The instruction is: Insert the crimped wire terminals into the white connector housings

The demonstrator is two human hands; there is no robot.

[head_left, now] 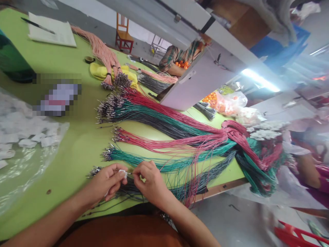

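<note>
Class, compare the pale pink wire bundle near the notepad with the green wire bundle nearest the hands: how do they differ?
The pale pink wire bundle is tied with dark bands; the green wire bundle lies loose. The pink one sits far from the hands, on a yellow cloth; the green one lies beside them, trailing off the table. Both end in metal terminals.

bright, even light | glare fr lamp upper right | right edge blurred, warped

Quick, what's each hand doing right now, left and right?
Left hand: closed, pinching a small white connector.
Right hand: closed, fingertips pinching a wire end at that connector.
</note>
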